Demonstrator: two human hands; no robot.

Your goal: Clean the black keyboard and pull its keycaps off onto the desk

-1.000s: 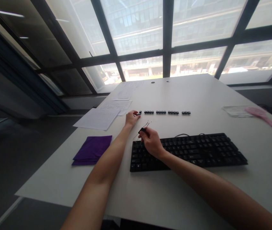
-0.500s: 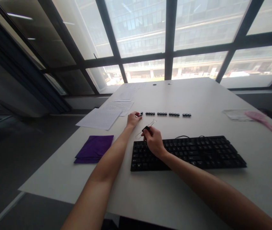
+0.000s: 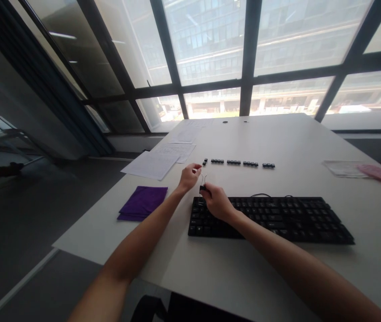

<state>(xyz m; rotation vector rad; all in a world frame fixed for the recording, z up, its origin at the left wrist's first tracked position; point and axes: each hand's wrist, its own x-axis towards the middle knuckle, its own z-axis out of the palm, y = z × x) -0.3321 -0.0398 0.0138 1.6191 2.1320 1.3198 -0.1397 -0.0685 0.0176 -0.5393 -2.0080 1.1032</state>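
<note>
A folded purple cloth (image 3: 143, 203) lies by the left edge of the white table (image 3: 271, 138), towards its near left corner, with printed sheets (image 3: 150, 165) farther up that edge. The left hand (image 3: 190, 176) is next, its fingers loosely curled beside a pair of black keycaps (image 3: 205, 161) (whether the tips touch them, one cannot tell). The right hand (image 3: 219, 201) pinches the dark grip of a wire keycap puller (image 3: 202, 188) between thumb and fingers, above the left end of a black keyboard (image 3: 277, 219), which lies along the table's near edge. Beyond the keyboard, four short groups of keycaps (image 3: 234, 162) run in a line towards the right. Near the table's right edge, a pink hairbrush (image 3: 378, 172) lies partly over a whitish pouch (image 3: 341, 169).
</note>
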